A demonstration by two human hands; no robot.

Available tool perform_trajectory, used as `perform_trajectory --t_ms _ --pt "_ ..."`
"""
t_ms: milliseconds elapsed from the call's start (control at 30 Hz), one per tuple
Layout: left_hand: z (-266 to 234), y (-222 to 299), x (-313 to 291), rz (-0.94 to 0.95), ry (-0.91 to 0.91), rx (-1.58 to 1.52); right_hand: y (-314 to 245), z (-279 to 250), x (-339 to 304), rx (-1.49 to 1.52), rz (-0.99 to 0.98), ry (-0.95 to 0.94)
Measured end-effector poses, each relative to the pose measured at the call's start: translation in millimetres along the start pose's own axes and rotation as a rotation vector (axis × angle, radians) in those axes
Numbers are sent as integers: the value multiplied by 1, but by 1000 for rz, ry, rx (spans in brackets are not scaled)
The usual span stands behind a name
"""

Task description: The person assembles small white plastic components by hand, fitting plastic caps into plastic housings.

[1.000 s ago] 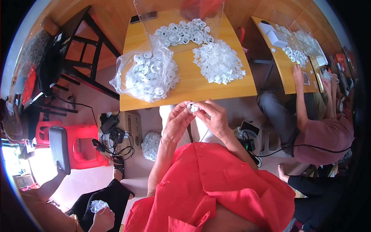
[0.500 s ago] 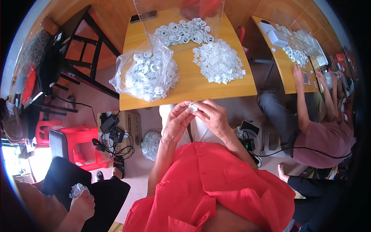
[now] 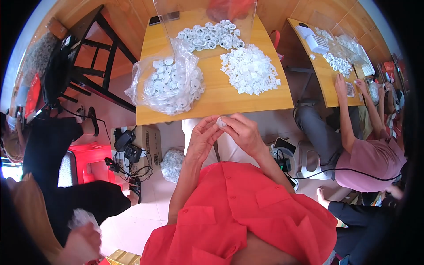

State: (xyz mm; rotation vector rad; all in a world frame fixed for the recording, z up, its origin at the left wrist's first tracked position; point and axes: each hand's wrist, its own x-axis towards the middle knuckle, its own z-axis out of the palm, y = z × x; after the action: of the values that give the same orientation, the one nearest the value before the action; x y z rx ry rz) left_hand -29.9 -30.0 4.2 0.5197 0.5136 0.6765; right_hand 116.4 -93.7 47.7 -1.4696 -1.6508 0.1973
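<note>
Between the fingertips of my left hand (image 3: pixel 204 137) and my right hand (image 3: pixel 243 134) is a small round white plastic piece (image 3: pixel 221 122). Both hands pinch it just off the near edge of the wooden table (image 3: pixel 216 106), above my lap. Beyond my left hand, a clear plastic bag (image 3: pixel 141 84) lies spread with round white discs (image 3: pixel 165 84) in it. A heap of small flat white pieces (image 3: pixel 251 70) sits at the right of the table. Farther back is a pile of white rings (image 3: pixel 207 35).
A clear upright panel (image 3: pixel 207 11) stands at the table's back, near a dark phone (image 3: pixel 163 18). At left are a red stool (image 3: pixel 88 161), a cardboard box (image 3: pixel 150 145) with black cables and a seated person. Another person (image 3: pixel 369 154) works at the right-hand table (image 3: pixel 324 79).
The white piece has turned in my fingers, and its flat round face now shows. At the left, the other person has shifted, with a leg now over the red stool.
</note>
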Motion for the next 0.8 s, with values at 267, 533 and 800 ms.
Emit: perform_trajectory --t_ms 267,533,800 --pt "3 1 0 -3 -1 -4 -1 1 1 38 22 20" --pt "4 0 -1 -3 15 -33 1 3 0 39 -6 16" --pt "16 0 -2 48 110 79 8 10 -3 76 -4 56"
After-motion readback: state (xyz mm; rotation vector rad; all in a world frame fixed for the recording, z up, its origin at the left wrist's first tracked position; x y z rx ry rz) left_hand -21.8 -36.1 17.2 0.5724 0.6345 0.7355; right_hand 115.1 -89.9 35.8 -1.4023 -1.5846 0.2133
